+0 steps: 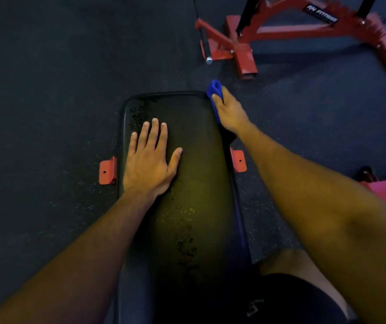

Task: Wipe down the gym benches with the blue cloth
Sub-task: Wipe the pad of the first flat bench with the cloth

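- My left hand [148,160] lies flat on the black bench pad [194,174], fingers straight and slightly spread, palm pressing down left of centre in the frame.
- My right hand [228,111] clutches the blue cloth [214,90], fingers curled round it, at the pad's upper right corner, above centre in the frame.
- I see the cloth bunched above my knuckles, with a strip of it trailing down the pad's right edge under the hand.
- Droplets speckle the pad near its top left corner and again down its middle.
- Two red feet of the bench frame, one [107,170] left and one [238,160] right, stick out from under the pad.
- My knee [288,260] in dark shorts sits at the lower right.
- A red equipment base [304,31] stands on the dark rubber floor [47,78] in the upper right.
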A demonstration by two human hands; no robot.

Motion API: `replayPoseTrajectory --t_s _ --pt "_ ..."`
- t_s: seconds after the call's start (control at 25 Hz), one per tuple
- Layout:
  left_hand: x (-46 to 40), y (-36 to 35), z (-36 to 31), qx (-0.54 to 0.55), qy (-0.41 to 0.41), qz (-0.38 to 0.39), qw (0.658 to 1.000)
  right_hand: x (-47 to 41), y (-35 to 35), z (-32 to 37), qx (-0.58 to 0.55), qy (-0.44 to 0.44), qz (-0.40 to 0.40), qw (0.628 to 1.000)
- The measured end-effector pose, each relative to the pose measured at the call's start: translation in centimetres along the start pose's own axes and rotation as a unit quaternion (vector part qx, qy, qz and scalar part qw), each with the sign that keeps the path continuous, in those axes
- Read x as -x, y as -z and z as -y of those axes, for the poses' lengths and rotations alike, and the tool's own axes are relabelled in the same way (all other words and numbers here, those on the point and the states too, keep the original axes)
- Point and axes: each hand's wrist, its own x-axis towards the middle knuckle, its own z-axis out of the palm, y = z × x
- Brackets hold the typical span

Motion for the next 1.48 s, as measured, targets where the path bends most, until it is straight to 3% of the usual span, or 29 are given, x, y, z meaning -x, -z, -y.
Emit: replayPoseTrajectory --t_s 0.24,0.44,0.64,0.84,1.12,1.32,1.48 --pt "0.0 -0.1 0.0 -0.001 -0.006 -0.005 1.0 9.7 -0.3 -1.9 -0.044 -0.055 0.004 0.997" --pt "-0.1 -0.2 0.1 -0.001 -0.008 -0.012 1.0 19.2 1.0 -2.9 -0.028 -0.013 0.074 0.997" --pt "-0.1 -0.5 0.2 -0.005 -0.006 -0.016 1.0 10.1 -0.4 -1.0 0.042 -0.001 -0.033 0.999" --pt "-0.1 -0.6 0.2 0.009 -0.003 -0.017 1.0 2.1 -0.2 -0.4 0.035 -0.002 -0.03 0.999" --pt "0.3 0.2 -0.2 0.01 0.004 -0.005 1.0 15.2 1.8 -2.2 -0.003 0.002 0.039 0.999" --pt "0.9 1.1 -0.9 -0.004 0.009 0.013 1.0 22.0 1.9 -2.7 -0.082 -0.039 -0.056 0.994" --pt "1.1 1.1 -1.0 -0.008 0.008 0.015 1.0 26.8 -0.8 -2.9 -0.036 -0.044 -0.005 0.998"
